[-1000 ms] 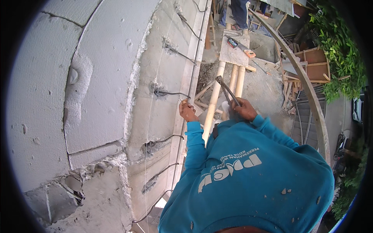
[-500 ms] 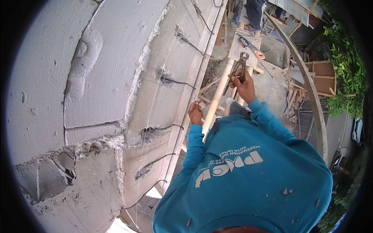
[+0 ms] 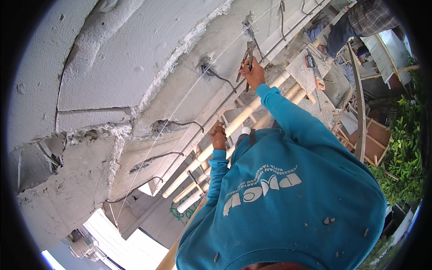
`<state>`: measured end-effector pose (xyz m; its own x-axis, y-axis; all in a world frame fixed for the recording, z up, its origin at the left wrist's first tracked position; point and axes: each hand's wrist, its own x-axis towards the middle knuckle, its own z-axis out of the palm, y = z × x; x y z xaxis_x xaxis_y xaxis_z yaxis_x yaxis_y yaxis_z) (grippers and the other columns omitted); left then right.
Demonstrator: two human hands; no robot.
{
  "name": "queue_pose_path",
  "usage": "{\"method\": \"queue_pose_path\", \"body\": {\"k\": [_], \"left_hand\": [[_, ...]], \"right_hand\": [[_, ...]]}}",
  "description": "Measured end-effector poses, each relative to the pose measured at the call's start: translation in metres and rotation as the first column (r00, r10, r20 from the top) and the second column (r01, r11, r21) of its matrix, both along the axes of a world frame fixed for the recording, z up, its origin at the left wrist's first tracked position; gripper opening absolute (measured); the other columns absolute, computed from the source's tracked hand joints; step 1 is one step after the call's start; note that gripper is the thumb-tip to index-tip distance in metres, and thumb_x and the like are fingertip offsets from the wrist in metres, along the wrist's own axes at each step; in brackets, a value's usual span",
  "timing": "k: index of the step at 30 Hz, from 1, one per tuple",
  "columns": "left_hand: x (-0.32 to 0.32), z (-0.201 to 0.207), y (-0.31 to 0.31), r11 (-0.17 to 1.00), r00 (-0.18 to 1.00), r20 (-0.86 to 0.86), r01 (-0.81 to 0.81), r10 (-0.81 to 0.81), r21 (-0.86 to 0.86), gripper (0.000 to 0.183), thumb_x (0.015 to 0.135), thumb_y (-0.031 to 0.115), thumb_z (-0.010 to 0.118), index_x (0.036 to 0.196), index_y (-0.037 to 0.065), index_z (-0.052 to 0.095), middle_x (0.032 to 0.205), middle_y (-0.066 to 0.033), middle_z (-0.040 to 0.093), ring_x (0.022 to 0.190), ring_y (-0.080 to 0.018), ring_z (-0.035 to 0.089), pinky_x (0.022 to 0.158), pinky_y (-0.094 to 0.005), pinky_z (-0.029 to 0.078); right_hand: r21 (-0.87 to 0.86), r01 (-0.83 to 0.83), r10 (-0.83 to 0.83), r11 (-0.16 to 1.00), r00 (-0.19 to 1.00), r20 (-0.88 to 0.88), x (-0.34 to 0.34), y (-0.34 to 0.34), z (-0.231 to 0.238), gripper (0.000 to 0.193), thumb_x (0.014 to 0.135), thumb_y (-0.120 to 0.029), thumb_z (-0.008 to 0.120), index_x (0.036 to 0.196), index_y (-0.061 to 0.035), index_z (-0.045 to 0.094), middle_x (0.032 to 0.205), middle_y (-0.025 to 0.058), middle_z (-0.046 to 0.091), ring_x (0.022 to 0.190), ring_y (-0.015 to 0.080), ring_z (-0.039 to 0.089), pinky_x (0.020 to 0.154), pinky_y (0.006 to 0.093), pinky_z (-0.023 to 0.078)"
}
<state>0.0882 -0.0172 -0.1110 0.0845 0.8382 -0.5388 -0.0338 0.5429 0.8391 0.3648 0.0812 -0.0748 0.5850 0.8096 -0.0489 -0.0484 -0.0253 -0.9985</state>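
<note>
My right hand (image 3: 255, 75) is closed around the handles of dark metal pincers (image 3: 250, 46), held up beside the concrete band. Their jaws are near a bent steel bar (image 3: 258, 44) that sticks out of a chipped hole. Lower down, my left hand (image 3: 218, 137) is closed with its fingers pinched together, by the edge of the wooden board under the band. Whatever it may hold is too small to make out. More bent bars (image 3: 222, 78) reach from the concrete to a long thin rod (image 3: 198, 130) along the band's edge.
A taut white string (image 3: 180, 102) crosses in front of the block wall (image 3: 103, 58). Bamboo poles (image 3: 252, 107) run below me. A hand saw (image 3: 318, 81) lies on a platform board (image 3: 299, 67). Another person (image 3: 366, 20) stands beyond, and a long wooden strip (image 3: 359, 99) rises at right.
My right hand has moved with the pincers left and up, from over the bamboo poles to the bars at the concrete. The view has turned, and more of the other person shows.
</note>
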Motion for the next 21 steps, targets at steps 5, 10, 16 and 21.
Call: {"method": "queue_pose_path", "body": {"k": [5, 10, 16, 21], "left_hand": [[0.036, -0.011, -0.019, 0.988, 0.989, 0.018, -0.149, 0.150, -0.051, 0.020, 0.095, 0.024, 0.056, 0.096, 0.007, 0.068, 0.059, 0.0045, 0.047, 0.046, -0.0032, 0.036, 0.040, -0.0211, 0.027], [0.084, 0.000, -0.024, 0.981, 0.983, 0.024, -0.180, 0.182, -0.072, 0.020, 0.094, 0.023, 0.058, 0.098, 0.005, 0.067, 0.059, 0.0042, 0.045, 0.048, -0.0042, 0.036, 0.040, -0.0221, 0.028], [0.125, 0.011, -0.013, 0.998, 0.997, -0.054, -0.055, 0.057, 0.035, 0.027, 0.093, 0.029, 0.061, 0.098, 0.004, 0.070, 0.073, -0.0019, 0.062, 0.062, -0.0084, 0.053, 0.059, -0.0251, 0.045], [0.149, 0.011, 0.004, 0.986, 0.989, -0.138, -0.034, 0.057, 0.161, 0.027, 0.092, 0.027, 0.062, 0.099, 0.002, 0.071, 0.085, -0.0052, 0.066, 0.081, -0.0110, 0.058, 0.077, -0.0268, 0.046]], "right_hand": [[-0.135, -0.171, 0.183, 0.976, 0.980, 0.081, 0.000, 0.001, -0.058, 0.013, 0.092, -0.013, 0.057, 0.096, -0.0015, 0.052, 0.084, 0.0152, 0.067, 0.073, 0.0215, 0.071, 0.063, 0.0351, 0.054], [-0.267, -0.252, 0.341, 0.930, 0.862, 0.376, 0.009, -0.006, -0.073, 0.028, 0.093, -0.026, 0.054, 0.090, 0.0025, 0.056, 0.082, 0.0255, 0.064, 0.085, 0.0459, 0.061, 0.076, 0.0497, 0.049], [-0.685, -0.425, 0.765, 0.592, 0.563, 0.312, 0.042, 0.018, -0.043, 0.042, 0.093, -0.036, 0.050, 0.088, 0.0036, 0.061, 0.091, 0.0268, 0.066, 0.089, 0.0421, 0.064, 0.080, 0.0485, 0.051], [-0.761, -0.453, 0.797, 0.464, 0.589, 0.136, 0.050, 0.021, -0.056, 0.045, 0.094, -0.037, 0.047, 0.072, -0.0009, 0.063, 0.053, 0.0077, 0.062, 0.046, 0.0213, 0.063, 0.052, 0.0341, 0.055]]}}
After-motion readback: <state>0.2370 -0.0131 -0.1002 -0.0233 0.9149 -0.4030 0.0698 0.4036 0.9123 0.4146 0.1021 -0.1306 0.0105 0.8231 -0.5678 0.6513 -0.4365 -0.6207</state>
